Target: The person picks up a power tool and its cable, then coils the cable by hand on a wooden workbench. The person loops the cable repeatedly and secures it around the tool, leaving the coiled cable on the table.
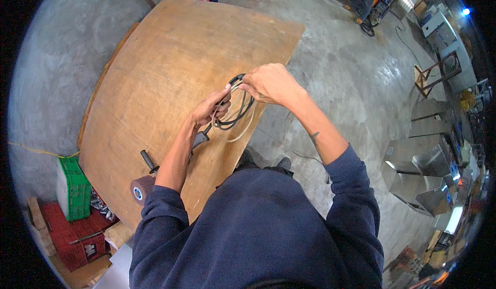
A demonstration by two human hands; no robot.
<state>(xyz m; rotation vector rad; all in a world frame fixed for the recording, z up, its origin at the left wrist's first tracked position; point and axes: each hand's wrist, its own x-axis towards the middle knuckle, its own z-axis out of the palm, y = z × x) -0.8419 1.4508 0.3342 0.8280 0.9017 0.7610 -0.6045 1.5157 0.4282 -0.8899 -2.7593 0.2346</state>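
Observation:
Over the near right part of the table, both of my hands hold a looped cable with black (226, 128) and cream-coloured strands. My left hand (211, 107) has its fingers wrapped round one side of the loops. My right hand (269, 85) pinches the top of them, its fingertips partly hidden behind the hand. Beneath my left forearm lies a power tool (200, 138) with a grey body, a black side handle (149, 160) and a brown abrasive wheel (139, 190). My forearm covers the tool's middle.
The tool rests on a wooden table (170, 56). To its left stand a green crate (75, 188) and a red crate (67, 235). Bent sheet-metal pieces (418, 154) stand on the concrete floor at right. Another person's legs (366, 0) are at the far right.

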